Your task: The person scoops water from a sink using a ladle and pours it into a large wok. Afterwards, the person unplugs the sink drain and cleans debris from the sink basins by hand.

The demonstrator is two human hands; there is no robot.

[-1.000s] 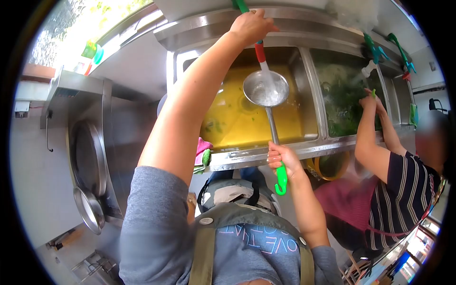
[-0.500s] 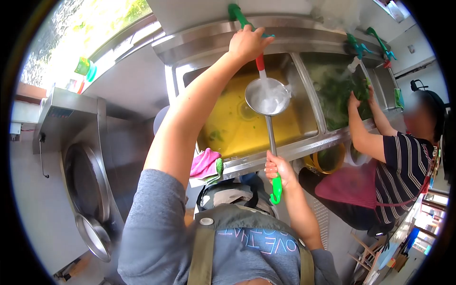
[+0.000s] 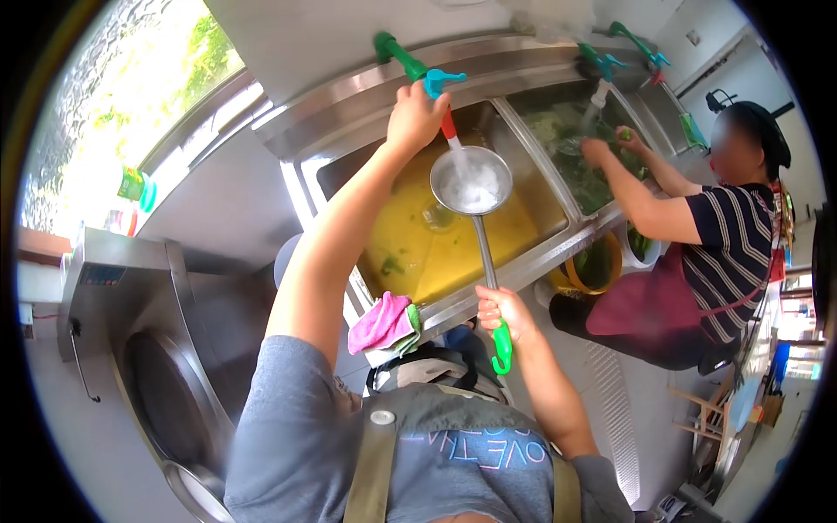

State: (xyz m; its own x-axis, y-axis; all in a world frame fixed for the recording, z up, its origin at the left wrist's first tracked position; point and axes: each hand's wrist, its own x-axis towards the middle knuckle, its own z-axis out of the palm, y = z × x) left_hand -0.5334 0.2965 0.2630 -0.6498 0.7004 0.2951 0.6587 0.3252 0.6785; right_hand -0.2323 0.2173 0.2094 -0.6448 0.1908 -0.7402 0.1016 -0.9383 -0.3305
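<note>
A metal ladle [image 3: 472, 180] is under running water from the red-and-white spout [image 3: 449, 127] of a green tap [image 3: 402, 57]. My right hand [image 3: 508, 312] is closed on its handle, near the green hooked end. My left hand [image 3: 416, 115] is up at the tap, by its blue lever [image 3: 443, 81]; its fingers wrap round the tap, partly hidden behind it. Below the ladle, yellowish water with bits of green fills the sink basin [image 3: 523, 157].
A co-worker [image 3: 728, 253] at the right holds greens over the second basin [image 3: 621, 100]. Pink and green cloths [image 3: 384, 324] lie on the sink's front edge. A yellow bucket [image 3: 616, 260] stands below. A large round pan [image 3: 166, 392] is at the left.
The view has turned, so the sink appears tilted and further left. My left hand has moved down slightly from the tap's top, baring the blue lever. The co-worker's hands have shifted apart.
</note>
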